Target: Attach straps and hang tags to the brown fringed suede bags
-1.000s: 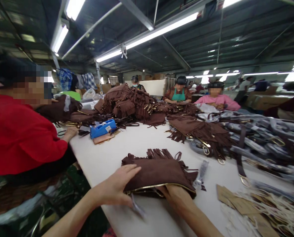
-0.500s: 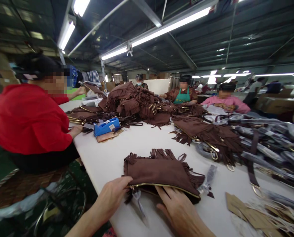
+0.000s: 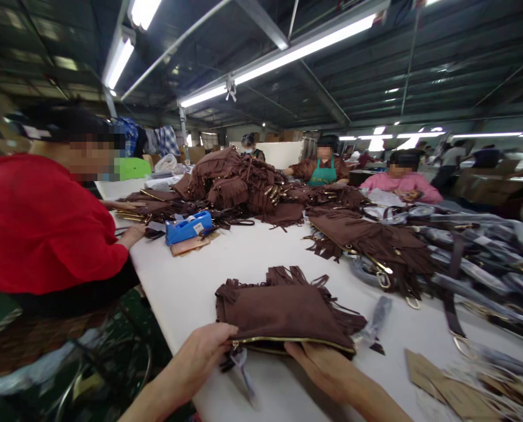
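Note:
A brown fringed bag (image 3: 283, 310) lies on the white table (image 3: 177, 281) in front of me, its gold zipper (image 3: 296, 339) open along the edge nearest me. My left hand (image 3: 209, 351) grips the bag's left corner by the zipper end, thumb on top. From that corner hangs a plastic-wrapped zipper pull (image 3: 243, 375). My right hand (image 3: 318, 363) reaches through the zipper opening, so its fingers are hidden inside the bag. A piece in clear plastic wrap (image 3: 378, 319) lies just right of the bag.
A heap of brown fringed bags (image 3: 235, 181) fills the table's far side. A blue tape dispenser (image 3: 189, 227) stands at the left. Plastic-wrapped straps (image 3: 476, 264) and brown paper tags (image 3: 441, 384) lie to the right. A co-worker in red (image 3: 46, 223) sits close on my left; others work across the table.
My right hand has slid deeper into the bag, its fingers passing out of sight. The co-worker in red has leaned left and drawn back an outstretched arm.

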